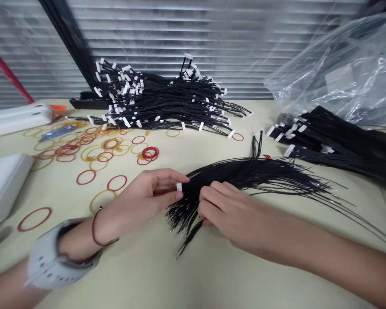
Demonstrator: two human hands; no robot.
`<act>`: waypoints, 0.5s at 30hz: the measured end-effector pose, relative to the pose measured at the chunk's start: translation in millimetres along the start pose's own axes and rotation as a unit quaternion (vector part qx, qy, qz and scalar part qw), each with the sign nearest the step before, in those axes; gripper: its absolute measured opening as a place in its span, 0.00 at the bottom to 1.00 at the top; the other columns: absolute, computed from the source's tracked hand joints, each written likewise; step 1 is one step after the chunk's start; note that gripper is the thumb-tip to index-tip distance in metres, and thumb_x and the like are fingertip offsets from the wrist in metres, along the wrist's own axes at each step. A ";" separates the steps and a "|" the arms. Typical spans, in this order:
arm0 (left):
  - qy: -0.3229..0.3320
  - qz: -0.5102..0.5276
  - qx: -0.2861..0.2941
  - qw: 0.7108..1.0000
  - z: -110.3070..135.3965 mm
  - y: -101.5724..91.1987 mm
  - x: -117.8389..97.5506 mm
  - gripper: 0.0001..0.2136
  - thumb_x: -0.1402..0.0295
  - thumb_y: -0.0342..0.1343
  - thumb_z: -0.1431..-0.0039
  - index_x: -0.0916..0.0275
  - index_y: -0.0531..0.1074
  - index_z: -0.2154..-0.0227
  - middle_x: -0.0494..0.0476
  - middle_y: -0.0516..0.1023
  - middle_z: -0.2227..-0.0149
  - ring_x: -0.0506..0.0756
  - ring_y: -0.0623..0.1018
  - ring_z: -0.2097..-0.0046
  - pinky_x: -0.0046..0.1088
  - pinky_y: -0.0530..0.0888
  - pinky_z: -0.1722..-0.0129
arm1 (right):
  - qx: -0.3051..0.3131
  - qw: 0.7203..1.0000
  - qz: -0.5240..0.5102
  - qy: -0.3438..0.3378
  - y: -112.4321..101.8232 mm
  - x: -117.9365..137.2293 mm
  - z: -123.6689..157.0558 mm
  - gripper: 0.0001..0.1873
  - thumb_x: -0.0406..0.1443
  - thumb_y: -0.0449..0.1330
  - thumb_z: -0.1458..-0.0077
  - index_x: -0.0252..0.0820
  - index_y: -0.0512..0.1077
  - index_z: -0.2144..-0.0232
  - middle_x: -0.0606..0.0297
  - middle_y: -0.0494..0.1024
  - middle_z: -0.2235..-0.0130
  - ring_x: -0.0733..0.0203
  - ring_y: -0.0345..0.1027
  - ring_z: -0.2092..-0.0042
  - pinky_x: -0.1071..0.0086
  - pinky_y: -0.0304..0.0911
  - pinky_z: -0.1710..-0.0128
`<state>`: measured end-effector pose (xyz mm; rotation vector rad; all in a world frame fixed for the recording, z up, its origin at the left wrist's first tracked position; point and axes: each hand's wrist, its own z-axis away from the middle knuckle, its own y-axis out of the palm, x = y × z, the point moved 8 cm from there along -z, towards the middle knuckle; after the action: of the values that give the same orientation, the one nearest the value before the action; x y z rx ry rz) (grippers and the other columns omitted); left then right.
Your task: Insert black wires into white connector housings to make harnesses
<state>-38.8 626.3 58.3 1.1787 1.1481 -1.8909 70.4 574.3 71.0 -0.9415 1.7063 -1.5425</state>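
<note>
A loose bundle of thin black wires (257, 174) lies across the middle of the pale table (167, 274), fanning out to the right. My left hand (141, 199) pinches the bundle near its left end, thumb and fingers closed on the wires where a small white tag (179, 186) shows. My right hand (225, 210) grips the same bundle just to the right, fingers curled over the wires. The wire tips (176, 221) spread below and between both hands.
A big heap of tagged black wires (161, 101) sits at the back centre. More black wire bundles (337, 141) and a clear plastic bag (344, 68) lie at the right. Several red and yellow rubber bands (93, 152) are scattered left; white boxes (3, 184) at the left edge.
</note>
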 end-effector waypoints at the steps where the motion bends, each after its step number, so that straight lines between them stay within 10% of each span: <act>1: -0.002 0.003 -0.003 1.000 0.1 -0.9 0.2 0.09 0.72 0.55 0.48 0.61 0.72 0.62 0.51 0.77 0.68 0.51 0.76 0.64 0.25 0.71 0.62 | -0.002 1.000 0.011 0.002 0.6 -1.2 -0.2 0.08 0.24 0.47 0.46 0.38 0.62 0.68 0.61 0.64 0.64 0.59 0.54 0.64 0.66 0.53 0.66; 10: -0.058 0.055 -0.005 0.997 1.2 -5.1 9.5 0.11 0.66 0.60 0.51 0.60 0.74 0.63 0.51 0.79 0.66 0.51 0.75 0.65 0.22 0.70 0.66 | -0.091 0.985 -0.142 0.045 -9.6 -18.3 -4.5 0.10 0.24 0.48 0.45 0.37 0.65 0.64 0.64 0.67 0.66 0.64 0.56 0.63 0.70 0.56 0.61; 15: 0.041 -0.028 -0.040 0.998 0.6 -10.4 -7.2 0.05 0.68 0.57 0.48 0.60 0.75 0.69 0.50 0.78 0.69 0.49 0.74 0.67 0.21 0.70 0.67 | -0.103 0.970 -0.199 0.091 -15.0 -22.5 -4.5 0.10 0.31 0.47 0.42 0.38 0.69 0.69 0.65 0.67 0.68 0.65 0.58 0.65 0.70 0.56 0.62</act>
<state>-44.8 630.6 68.6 1.2011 1.3021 -1.8352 80.0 594.9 86.3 -1.3516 1.9190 -1.7739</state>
